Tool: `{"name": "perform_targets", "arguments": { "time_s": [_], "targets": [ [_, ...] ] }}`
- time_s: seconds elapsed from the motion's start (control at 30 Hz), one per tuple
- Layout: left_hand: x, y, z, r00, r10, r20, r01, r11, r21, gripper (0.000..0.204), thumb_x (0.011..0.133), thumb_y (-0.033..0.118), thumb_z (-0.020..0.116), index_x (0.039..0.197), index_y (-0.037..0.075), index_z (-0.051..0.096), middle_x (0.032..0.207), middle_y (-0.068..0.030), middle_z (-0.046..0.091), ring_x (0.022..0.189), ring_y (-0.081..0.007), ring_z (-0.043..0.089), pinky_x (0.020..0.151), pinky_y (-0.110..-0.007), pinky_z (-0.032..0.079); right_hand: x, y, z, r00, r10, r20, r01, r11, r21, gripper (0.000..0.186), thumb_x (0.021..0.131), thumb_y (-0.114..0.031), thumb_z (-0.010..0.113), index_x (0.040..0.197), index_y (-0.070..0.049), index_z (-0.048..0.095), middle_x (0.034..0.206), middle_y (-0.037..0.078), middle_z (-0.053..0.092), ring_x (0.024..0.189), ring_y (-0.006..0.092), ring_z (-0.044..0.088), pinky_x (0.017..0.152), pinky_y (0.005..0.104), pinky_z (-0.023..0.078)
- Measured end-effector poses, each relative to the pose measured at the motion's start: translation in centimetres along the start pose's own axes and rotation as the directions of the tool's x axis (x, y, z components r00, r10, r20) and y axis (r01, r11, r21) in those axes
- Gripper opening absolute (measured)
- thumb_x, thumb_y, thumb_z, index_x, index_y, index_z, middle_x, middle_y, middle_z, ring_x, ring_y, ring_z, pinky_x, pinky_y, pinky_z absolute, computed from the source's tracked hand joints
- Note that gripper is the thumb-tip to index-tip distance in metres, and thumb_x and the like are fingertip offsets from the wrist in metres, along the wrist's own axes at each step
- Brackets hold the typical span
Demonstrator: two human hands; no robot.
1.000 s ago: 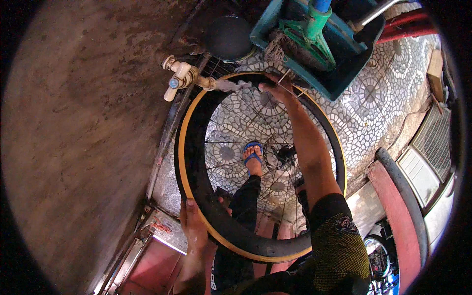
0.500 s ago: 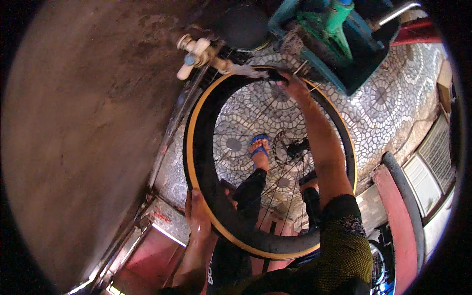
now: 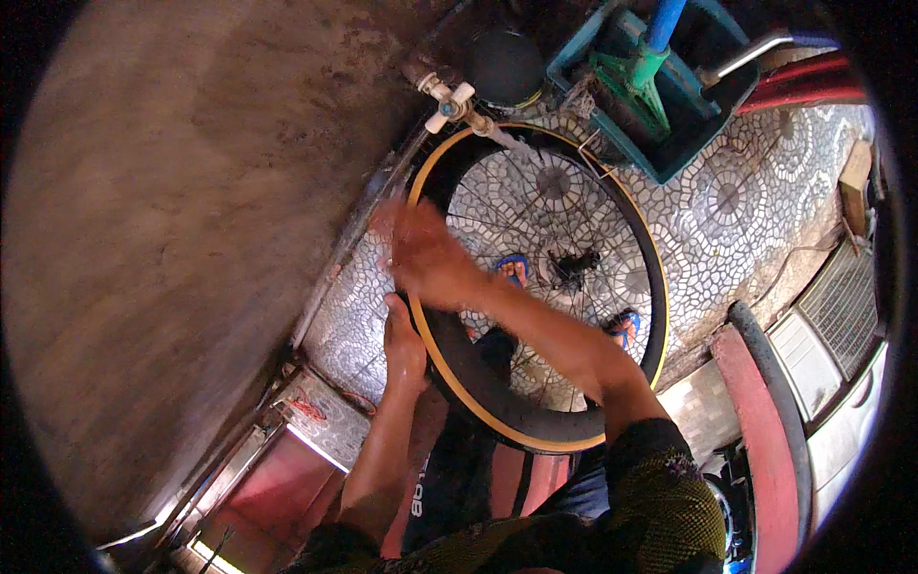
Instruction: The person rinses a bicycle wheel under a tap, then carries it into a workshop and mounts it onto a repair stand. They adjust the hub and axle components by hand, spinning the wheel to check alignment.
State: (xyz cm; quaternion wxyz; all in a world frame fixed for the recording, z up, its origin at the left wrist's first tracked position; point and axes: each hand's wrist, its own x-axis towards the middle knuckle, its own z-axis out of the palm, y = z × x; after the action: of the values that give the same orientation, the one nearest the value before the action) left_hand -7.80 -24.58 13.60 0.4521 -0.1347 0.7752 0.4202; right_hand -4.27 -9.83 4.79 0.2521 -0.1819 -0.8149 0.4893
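Note:
A bicycle wheel [image 3: 464,392] with a black tyre, tan edge, thin spokes and a dark hub [image 3: 572,268] is held tilted beneath a wall tap [image 3: 449,105], from which water runs onto its top. My left hand [image 3: 402,349] grips the tyre on the left side. My right hand [image 3: 426,244], blurred by motion, lies across the tyre's upper left, just above my left hand; whether its fingers close on anything is unclear. My feet in blue sandals [image 3: 512,268] show through the spokes.
A brown wall [image 3: 163,258] fills the left. A teal bin [image 3: 698,139] with a green mop head [image 3: 641,86] and a dark round container [image 3: 504,67] stand at the back. Pebble-patterned floor [image 3: 727,201] extends right toward a pink ledge [image 3: 760,421] and a grille [image 3: 837,297].
My right hand has left the wheel's top and moved down-left across the tyre. My left hand is higher in view. The tap and wheel's top sit farther right, and my right foot now shows.

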Motion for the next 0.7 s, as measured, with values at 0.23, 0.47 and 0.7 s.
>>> {"name": "perform_targets", "arguments": {
  "time_s": [0.23, 0.47, 0.7],
  "targets": [
    [-2.5, 4.0, 4.4, 0.984, -0.053, 0.17, 0.055, 0.998, -0.007, 0.072, 0.105, 0.068, 0.028, 0.133, 0.007, 0.056, 0.098, -0.0184, 0.074, 0.072, -0.0353, 0.073, 0.067, -0.047, 0.063, 2.6, 11.6, -3.6, 0.994, 0.039, -0.106, -0.05, 0.994, -0.099, 0.044, 0.109, -0.028, 0.047, 0.143, -0.001, 0.054, 0.145, 0.024, 0.052, 0.137, 0.0412, 0.048, 0.117, 0.0519, 0.034],
    [0.0, 5.3, 4.2, 0.996, -0.022, -0.083, 0.008, 0.987, -0.163, 0.057, 0.111, 0.052, 0.034, 0.13, 0.003, 0.057, 0.104, -0.0179, 0.072, 0.078, -0.0291, 0.073, 0.069, -0.041, 0.062, -2.6, -3.0, -2.5, 0.978, 0.204, -0.038, -0.191, 0.958, 0.212, 0.061, 0.108, -0.035, 0.047, 0.154, 0.004, 0.037, 0.163, 0.027, 0.031, 0.152, 0.044, 0.029, 0.123, 0.0507, 0.029],
    [-1.1, 8.2, 6.4, 0.99, -0.048, 0.132, 0.076, 0.973, -0.219, 0.055, 0.111, 0.049, 0.033, 0.131, 0.002, 0.054, 0.104, -0.0236, 0.071, 0.083, -0.0368, 0.073, 0.069, -0.05, 0.062, -12.9, -16.2, -13.9, 0.924, 0.162, 0.347, -0.198, 0.978, 0.072, 0.064, 0.103, -0.033, 0.058, 0.156, -0.005, 0.039, 0.164, 0.02, 0.035, 0.152, 0.0366, 0.032, 0.124, 0.0484, 0.03]
  ]
}}
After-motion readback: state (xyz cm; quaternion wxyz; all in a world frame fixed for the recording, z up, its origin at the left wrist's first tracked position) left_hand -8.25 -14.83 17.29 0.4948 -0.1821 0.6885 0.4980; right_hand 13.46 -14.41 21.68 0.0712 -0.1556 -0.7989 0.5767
